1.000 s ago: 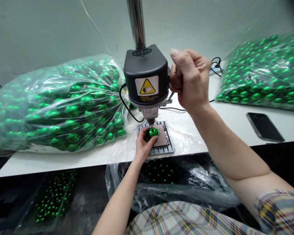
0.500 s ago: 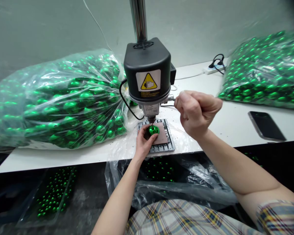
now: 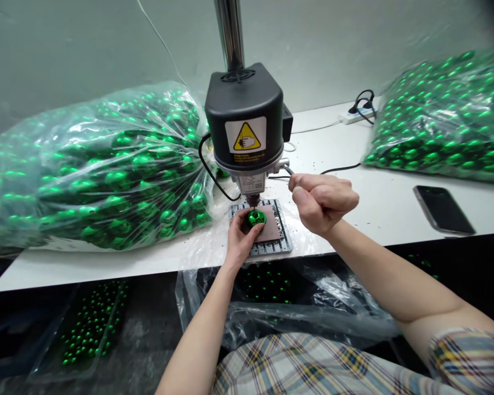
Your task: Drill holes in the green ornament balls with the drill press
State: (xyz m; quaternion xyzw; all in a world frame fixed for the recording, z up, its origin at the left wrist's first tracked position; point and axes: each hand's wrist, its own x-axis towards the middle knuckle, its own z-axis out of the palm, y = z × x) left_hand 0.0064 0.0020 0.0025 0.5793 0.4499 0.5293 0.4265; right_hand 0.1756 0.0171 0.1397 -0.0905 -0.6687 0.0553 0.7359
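Observation:
A shiny green ball (image 3: 256,218) rests on a pinkish board (image 3: 270,229) over the slotted metal base (image 3: 288,241) of a drill press (image 3: 245,120). Thumb and fingers of my left hand (image 3: 241,236) grip the ball from the left and front. The drill chuck (image 3: 253,201) is directly above it, its bit at the ball's top; whether the bit is inside cannot be made out. My right hand (image 3: 323,202) is closed round the end of the press's metal lever (image 3: 287,167), right of the drill head. Dark shavings lie around the board.
Large clear bags of green balls stand at left (image 3: 99,175) and right (image 3: 444,120). A phone (image 3: 443,209) lies at the right edge of the white table (image 3: 354,208). Behind are a power strip (image 3: 356,115) and cables. Below the edge are an open plastic bag (image 3: 304,318) and a clear bin (image 3: 86,323).
My right hand has moved slightly down and left with the lever. My left hand still holds the ball under the chuck. The view has shifted slightly.

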